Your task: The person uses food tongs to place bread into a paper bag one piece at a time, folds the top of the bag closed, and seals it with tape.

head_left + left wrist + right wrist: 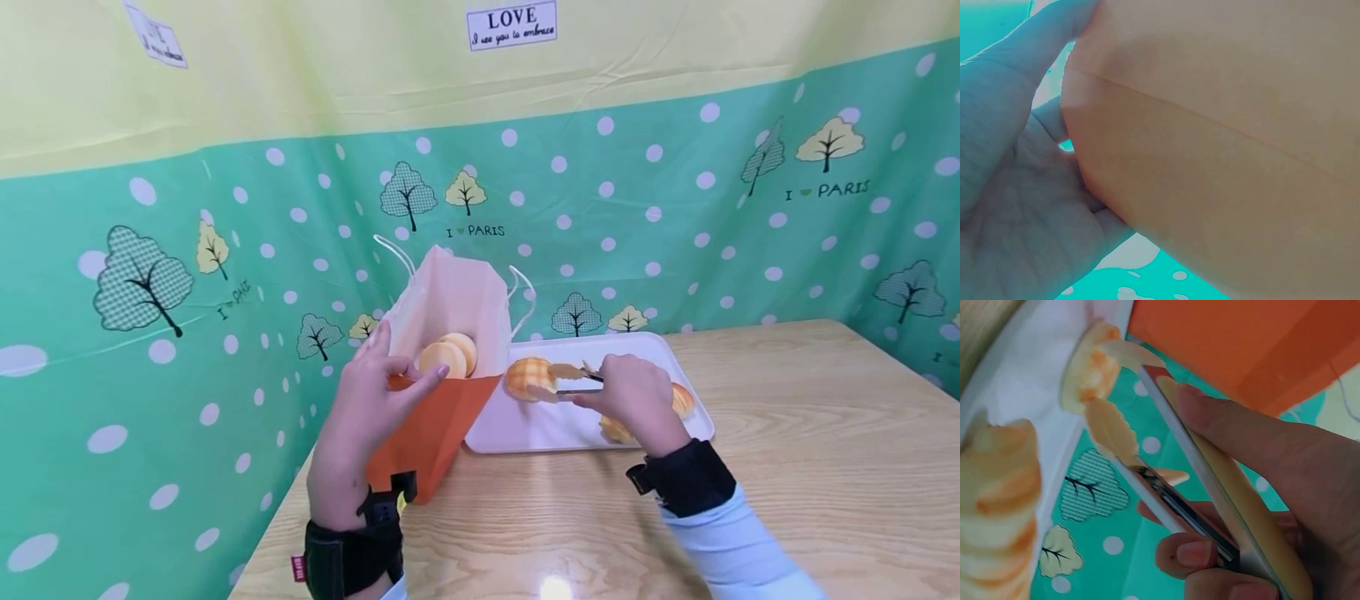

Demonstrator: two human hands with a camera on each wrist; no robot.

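My left hand (367, 392) pinches the left rim of an orange paper bag (420, 429) between thumb and fingers. The bag leans open, its pale inside showing two round cream-coloured pieces (442, 357). In the left wrist view, the bag's side (1210, 156) fills most of the picture. My right hand (637, 396) grips food tongs (1210, 469) with cream-coloured scalloped tips. Those tips stand on either side of a round, golden, cross-marked bun (529, 379), which sits at the tray's left end, close to the bag.
The white tray (540, 437) lies on the wooden table (787, 467). More bread rolls (617, 430) lie on its right part, partly hidden by my right hand; a ridged roll (1004, 506) shows in the right wrist view. White cord handles (525, 304) rise from the bag. A patterned curtain (645, 208) stands behind.
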